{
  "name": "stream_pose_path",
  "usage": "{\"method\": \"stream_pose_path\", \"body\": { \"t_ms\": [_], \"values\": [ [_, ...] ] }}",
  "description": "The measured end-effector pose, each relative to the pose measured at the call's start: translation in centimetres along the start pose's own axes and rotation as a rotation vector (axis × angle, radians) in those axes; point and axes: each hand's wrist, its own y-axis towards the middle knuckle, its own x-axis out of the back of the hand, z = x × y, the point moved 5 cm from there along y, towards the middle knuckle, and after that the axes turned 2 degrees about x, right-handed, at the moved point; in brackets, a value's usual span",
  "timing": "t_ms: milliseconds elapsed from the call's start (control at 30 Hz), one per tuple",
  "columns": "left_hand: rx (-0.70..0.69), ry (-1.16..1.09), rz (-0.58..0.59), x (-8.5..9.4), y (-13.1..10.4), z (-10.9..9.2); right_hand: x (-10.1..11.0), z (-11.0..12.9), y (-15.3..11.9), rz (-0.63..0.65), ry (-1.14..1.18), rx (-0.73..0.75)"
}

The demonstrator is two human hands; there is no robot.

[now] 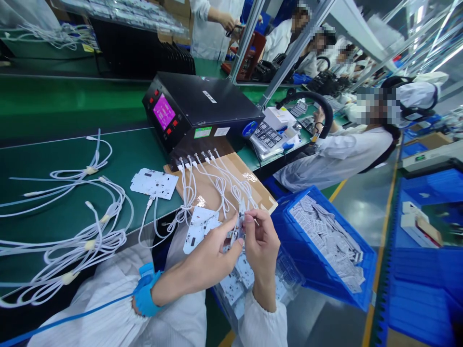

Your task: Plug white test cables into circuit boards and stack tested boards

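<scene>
My left hand [217,250], with a blue strap at the wrist, is closed on a white circuit board [236,232] seen nearly edge-on between thumb and fingers. Against the board's upper edge, my right hand [262,238] pinches what looks like a white cable's plug, mostly hidden by the fingertips. Several white cables [220,185] run from the black test box [206,106] over brown cardboard [208,185]. Just left of my hands lies another white board [200,224]. A further circuit board [155,183] rests on the green bench with a cable at its lower edge.
Coiled white cables [90,241] spread over the left of the bench. A blue bin [289,229] full of grey-white pieces stands at my right. Boards in clear plastic trays [238,284] lie below my hands. A co-worker [343,149] sits to the right.
</scene>
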Motion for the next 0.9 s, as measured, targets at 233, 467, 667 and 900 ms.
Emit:
{"method": "stream_pose_path", "body": {
  "t_ms": [233,467,667,900],
  "values": [
    [-0.013,0.125,-0.009,-0.1,0.1,0.2,-0.4,0.2,-0.2,0.005,-0.074,0.096],
    [0.034,0.113,0.012,-0.6,0.1,-0.2,0.0,0.6,-0.4,-0.026,-0.083,0.108],
    [0.041,0.136,0.008,-0.7,0.9,0.9,-0.6,-0.1,-0.2,-0.022,-0.122,0.066],
    [0.031,-0.100,-0.051,-1.0,1.9,3.2,2.1,1.2,-1.8,0.092,-0.254,0.061]
  ]
}}
